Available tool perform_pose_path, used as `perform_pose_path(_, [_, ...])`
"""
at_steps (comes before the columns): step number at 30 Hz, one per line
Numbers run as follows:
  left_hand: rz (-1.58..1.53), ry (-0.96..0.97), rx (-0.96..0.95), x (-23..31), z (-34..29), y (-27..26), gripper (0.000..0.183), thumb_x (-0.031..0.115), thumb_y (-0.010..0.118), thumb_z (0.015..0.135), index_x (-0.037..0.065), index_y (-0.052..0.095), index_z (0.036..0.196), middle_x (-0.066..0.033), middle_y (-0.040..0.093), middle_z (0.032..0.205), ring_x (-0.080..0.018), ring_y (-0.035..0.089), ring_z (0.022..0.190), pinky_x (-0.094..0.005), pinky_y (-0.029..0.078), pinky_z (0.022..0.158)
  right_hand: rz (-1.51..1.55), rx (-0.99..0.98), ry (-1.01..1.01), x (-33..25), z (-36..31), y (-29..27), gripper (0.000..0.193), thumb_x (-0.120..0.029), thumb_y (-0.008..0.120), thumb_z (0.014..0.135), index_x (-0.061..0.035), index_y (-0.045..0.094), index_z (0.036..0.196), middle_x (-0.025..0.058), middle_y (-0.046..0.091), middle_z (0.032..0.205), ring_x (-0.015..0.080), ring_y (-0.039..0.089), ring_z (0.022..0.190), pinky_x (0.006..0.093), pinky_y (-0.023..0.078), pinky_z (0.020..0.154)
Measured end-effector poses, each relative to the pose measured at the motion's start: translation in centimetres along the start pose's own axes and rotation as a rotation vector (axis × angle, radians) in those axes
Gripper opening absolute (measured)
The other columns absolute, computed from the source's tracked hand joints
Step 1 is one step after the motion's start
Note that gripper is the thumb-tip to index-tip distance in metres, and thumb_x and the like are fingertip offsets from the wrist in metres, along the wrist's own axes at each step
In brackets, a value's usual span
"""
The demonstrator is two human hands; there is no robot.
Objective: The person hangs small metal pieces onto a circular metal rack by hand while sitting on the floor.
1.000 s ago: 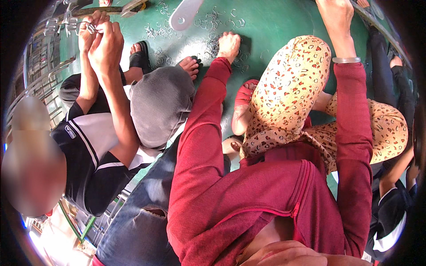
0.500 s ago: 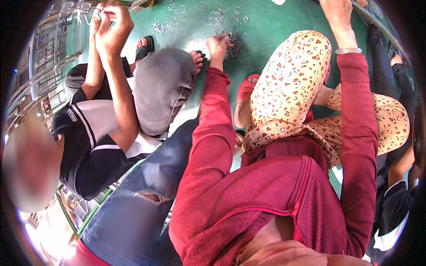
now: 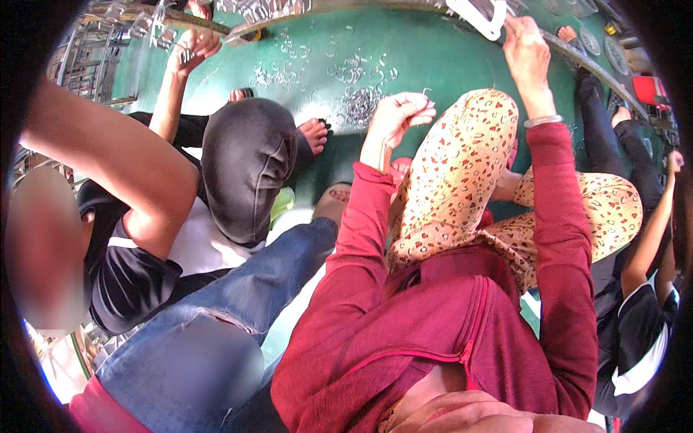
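In front of my raised left knee, my left hand [image 3: 403, 119] is closed in a pinch, palm partly turned up. From its fingertips sticks a small, thin, curved metal ring [image 3: 427, 92]. Higher up on the right, my right hand [image 3: 527, 50] has its fingers closed at the edge of a white frame [image 3: 492, 29] with an open middle, partly cut off at the top. The exact grip is hidden behind the fingers. On the green floor left of my left hand lies a heap of small metal rings [image 3: 361, 107], with more loose rings [image 3: 281, 72] scattered farther left.
A long rail [image 3: 585, 58] runs past my right hand, and another bar [image 3: 260, 23] crosses the far side. Close on my left sits a person in dark trousers [image 3: 245, 166], hand raised [image 3: 195, 52]. Another person [image 3: 642, 317] is at the right edge.
My left hand has lifted from the ring heap and come back to the right with a ring in its fingertips. The view has tilted up, showing more of the white frame. The left neighbour's arms moved.
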State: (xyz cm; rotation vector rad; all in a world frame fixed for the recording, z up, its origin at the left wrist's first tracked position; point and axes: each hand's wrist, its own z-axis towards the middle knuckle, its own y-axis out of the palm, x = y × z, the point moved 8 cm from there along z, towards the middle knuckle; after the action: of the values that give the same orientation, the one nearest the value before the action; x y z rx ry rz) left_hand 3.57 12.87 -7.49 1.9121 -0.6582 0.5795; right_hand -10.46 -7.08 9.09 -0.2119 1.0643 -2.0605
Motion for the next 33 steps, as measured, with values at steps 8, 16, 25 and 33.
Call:
perform_pose_path(8, [0.169, 0.067, 0.025, -0.1, 2.7, 2.4, 0.012, 0.005, 0.060, 0.084, -0.001, 0.059, 0.095, -0.0063, 0.061, 0.080, -0.0133, 0.061, 0.069, -0.0280, 0.056, 0.067, 0.091, 0.070, 0.029, -1.5, 0.3, -0.2, 0.012, -0.015, 0.057, 0.085, -0.0119, 0.064, 0.094, 0.0086, 0.058, 0.084, 0.0312, 0.061, 0.068, 0.0403, 0.050, 0.059])
perform_pose_path(16, [0.273, 0.221, -0.004, 0.0, 5.7, 6.2, 0.017, 0.011, 0.061, 0.086, -0.002, 0.059, 0.096, -0.0023, 0.057, 0.076, -0.0100, 0.056, 0.065, -0.0239, 0.051, 0.063, 0.320, 0.055, 0.194, -0.5, 0.8, 0.8, 0.014, -0.010, 0.064, 0.079, -0.0064, 0.065, 0.093, 0.0100, 0.065, 0.085, 0.0247, 0.064, 0.071, 0.0331, 0.050, 0.062])
perform_pose_path(25, [-0.226, 0.357, 0.103, 1.8, 11.3, 13.1, 0.017, 0.005, 0.059, 0.086, -0.004, 0.060, 0.100, -0.0013, 0.056, 0.075, -0.0077, 0.054, 0.063, -0.0229, 0.053, 0.062, 0.615, 0.018, 0.526, 1.3, -1.2, -0.3, 0.015, -0.005, 0.064, 0.079, -0.0041, 0.069, 0.093, 0.0069, 0.068, 0.084, 0.0099, 0.062, 0.060, 0.0233, 0.049, 0.057])
perform_pose_path(33, [-0.310, 0.350, 0.068, 1.3, 12.8, 15.3, 0.019, 0.003, 0.058, 0.086, -0.007, 0.059, 0.101, -0.0030, 0.056, 0.073, -0.0094, 0.054, 0.063, -0.0252, 0.055, 0.061, 0.648, -0.036, 0.586, 2.6, -2.1, -0.5, 0.015, -0.002, 0.062, 0.082, -0.0005, 0.068, 0.096, 0.0051, 0.068, 0.085, 0.0073, 0.059, 0.060, 0.0185, 0.045, 0.051])
